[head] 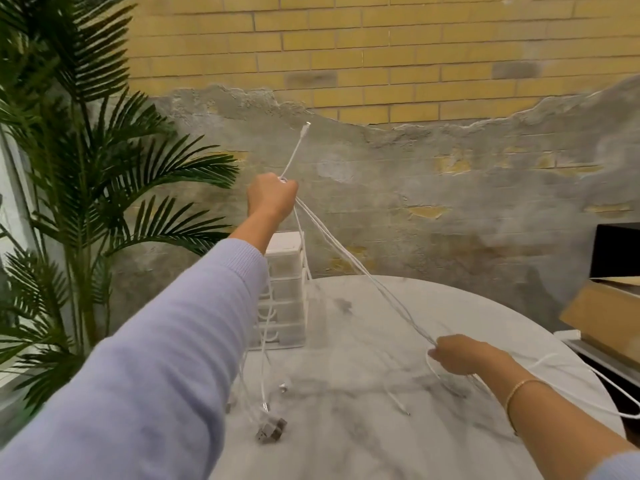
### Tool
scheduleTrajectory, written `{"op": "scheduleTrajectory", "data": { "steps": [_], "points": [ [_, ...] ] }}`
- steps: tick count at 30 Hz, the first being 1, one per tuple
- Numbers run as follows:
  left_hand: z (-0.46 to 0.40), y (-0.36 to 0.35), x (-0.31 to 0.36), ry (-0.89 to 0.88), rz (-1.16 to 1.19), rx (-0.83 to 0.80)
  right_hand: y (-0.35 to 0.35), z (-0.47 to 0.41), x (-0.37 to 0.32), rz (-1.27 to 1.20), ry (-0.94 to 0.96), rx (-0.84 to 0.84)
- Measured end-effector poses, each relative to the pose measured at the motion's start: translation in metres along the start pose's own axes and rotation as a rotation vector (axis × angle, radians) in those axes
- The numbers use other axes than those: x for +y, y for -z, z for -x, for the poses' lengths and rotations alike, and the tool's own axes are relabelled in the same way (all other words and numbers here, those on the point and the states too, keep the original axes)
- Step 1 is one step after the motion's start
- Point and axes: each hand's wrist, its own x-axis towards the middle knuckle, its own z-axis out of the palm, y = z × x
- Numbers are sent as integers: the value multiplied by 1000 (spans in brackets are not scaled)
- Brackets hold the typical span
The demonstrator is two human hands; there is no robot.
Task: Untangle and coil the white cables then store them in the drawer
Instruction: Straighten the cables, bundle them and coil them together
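Above the table (363, 341) | left hand (272, 199) fists white cables (346, 258), one end poking above | right hand (464, 353) below pinches the strands

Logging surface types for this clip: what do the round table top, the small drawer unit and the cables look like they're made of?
Table top: looks like white marble or a marble-effect laminate, judging by the grey veining; smooth, matte.
Drawer unit: apparently plastic, with a white frame and frosted, translucent drawer fronts.
White cables: seemingly rubbery plastic sheathing, thin and flexible, strung between the left hand and right hand.
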Motion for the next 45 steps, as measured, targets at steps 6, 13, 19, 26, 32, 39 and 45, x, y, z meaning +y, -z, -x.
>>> {"op": "scheduleTrajectory", "data": {
  "steps": [6,13,19,26,32,39,45],
  "points": [
    [2,-7,7,-18,-7,-87,42,20,-24,-191,116,-10],
    [11,-19,22,-49,81,-249,118,45,-119,-1078,530,448],
    [14,-18,19,33,218,-242,132,47,-156,-1245,566,503],
    [27,-14,24,153,347,-391,128,52,-153,-1119,494,687],
    [34,-15,25,157,346,-468,126,53,-150,-1218,545,569],
    [24,-17,15,178,282,-300,110,60,-142,-1398,607,240],
    [13,-7,-3,241,190,-192,86,58,-108,-1263,668,23]
  ]
}}
